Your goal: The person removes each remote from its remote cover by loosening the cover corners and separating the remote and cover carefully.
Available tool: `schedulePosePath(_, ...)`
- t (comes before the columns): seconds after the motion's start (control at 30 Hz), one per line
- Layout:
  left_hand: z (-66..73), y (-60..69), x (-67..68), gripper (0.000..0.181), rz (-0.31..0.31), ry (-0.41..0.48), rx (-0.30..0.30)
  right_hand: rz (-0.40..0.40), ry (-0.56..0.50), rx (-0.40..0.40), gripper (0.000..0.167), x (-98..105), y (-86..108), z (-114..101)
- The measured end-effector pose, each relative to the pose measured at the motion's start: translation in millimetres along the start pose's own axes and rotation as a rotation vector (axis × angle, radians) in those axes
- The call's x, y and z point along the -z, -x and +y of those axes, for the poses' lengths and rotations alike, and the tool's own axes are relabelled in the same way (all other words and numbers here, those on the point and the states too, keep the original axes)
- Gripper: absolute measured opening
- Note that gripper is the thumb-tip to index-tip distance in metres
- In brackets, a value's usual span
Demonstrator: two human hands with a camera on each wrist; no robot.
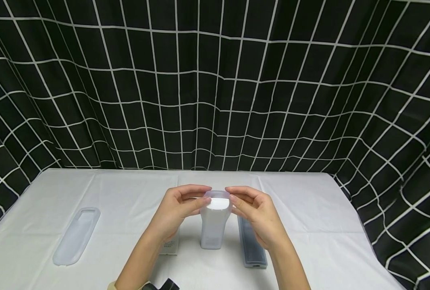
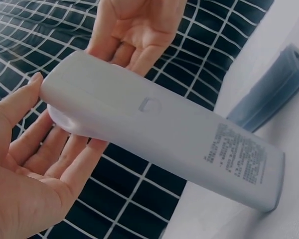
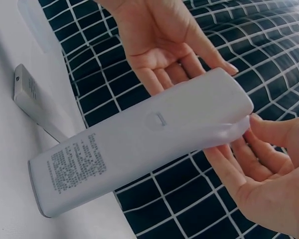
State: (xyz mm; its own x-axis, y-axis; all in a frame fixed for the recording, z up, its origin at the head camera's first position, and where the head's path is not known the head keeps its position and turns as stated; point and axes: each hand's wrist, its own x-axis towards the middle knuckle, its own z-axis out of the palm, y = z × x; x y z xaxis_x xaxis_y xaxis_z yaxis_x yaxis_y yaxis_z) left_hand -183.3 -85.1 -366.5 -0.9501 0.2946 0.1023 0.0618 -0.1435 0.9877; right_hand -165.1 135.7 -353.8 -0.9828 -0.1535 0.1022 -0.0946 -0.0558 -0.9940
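Two bare hands, left hand and right hand, meet at the upper end of one white remote, mid-surface. Remote stands upright, slightly tilted; lower end touches the surface. Printed text on its near face, toward the bottom.

A clear cover fits around the remote; its rim bulges away from the far side at the top.

Left fingers: pinching the upper left edge, thumb on the near side, remaining fingers curled behind the rim on the far side. Right fingers: same grip mirrored at the upper right edge. The top of the remote lies between the two hands; its lower length hangs below the fingers, untouched by them. Cannot tell whether the thumbs press on the cover alone or on the remote as well.

Other items on the surface: a second cover, flat, well apart at far left; a pale box bearing print, partly hidden by the left forearm; a dark grey case, lying to the right, partly behind the right hand. Black cloth with white grid lines beyond the far edge.
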Motion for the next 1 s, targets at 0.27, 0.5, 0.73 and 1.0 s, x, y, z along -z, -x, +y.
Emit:
schedulePosePath(0.27,-2.4,-1.3,0.6,0.037,0.003,0.000,0.003,-0.063,0.003,0.056,0.035,1.7,-0.1,1.2)
schedulePosePath(0.5,-3.8,-3.4,1.0,0.033,0.010,0.000,0.030,-0.120,0.035,0.106,0.039,3.6,-0.5,2.8)
schedulePosePath(0.73,-4.5,-4.2,1.1,0.031,0.022,-0.006,0.028,-0.126,0.046,0.090,0.039,4.1,-0.2,2.1)
schedulePosePath(1.0,-8.5,-5.2,-1.2,0.028,0.080,-0.001,0.032,-0.136,0.049,0.079,0.036,5.0,0.4,2.4)
